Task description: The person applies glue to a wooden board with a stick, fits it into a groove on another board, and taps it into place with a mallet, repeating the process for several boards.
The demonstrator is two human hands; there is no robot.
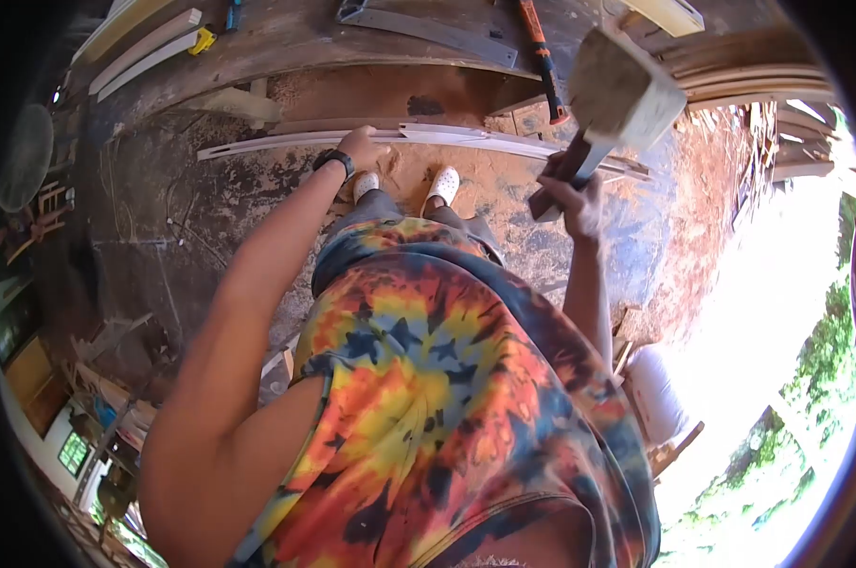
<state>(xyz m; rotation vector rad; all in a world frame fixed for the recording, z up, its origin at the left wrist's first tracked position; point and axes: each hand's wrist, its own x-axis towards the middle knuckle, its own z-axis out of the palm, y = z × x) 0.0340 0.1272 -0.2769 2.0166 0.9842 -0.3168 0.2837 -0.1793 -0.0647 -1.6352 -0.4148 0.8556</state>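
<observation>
My right hand [578, 201] is wrapped round the dark handle of a mallet [627, 95]. Its big, blocky, pale head is raised at the upper right. A long, narrow wooden strip [475, 139] runs crosswise in front of me, above my feet. Around its left half my left hand [362, 147] is closed, with a dark watch on the wrist. Slots show near the strip's left end, and a stepped joint or overlap lies just right of my left hand. The fingertips of that hand are partly hidden.
On the workbench [295, 43] ahead lie an orange-handled tool [540, 57], a metal bar [437, 38], pale boards [149, 52] and a yellow tape measure [204, 40]. Sawdust covers the floor round my white shoes [445, 180]. Stacked timber [755, 80] stands at the right.
</observation>
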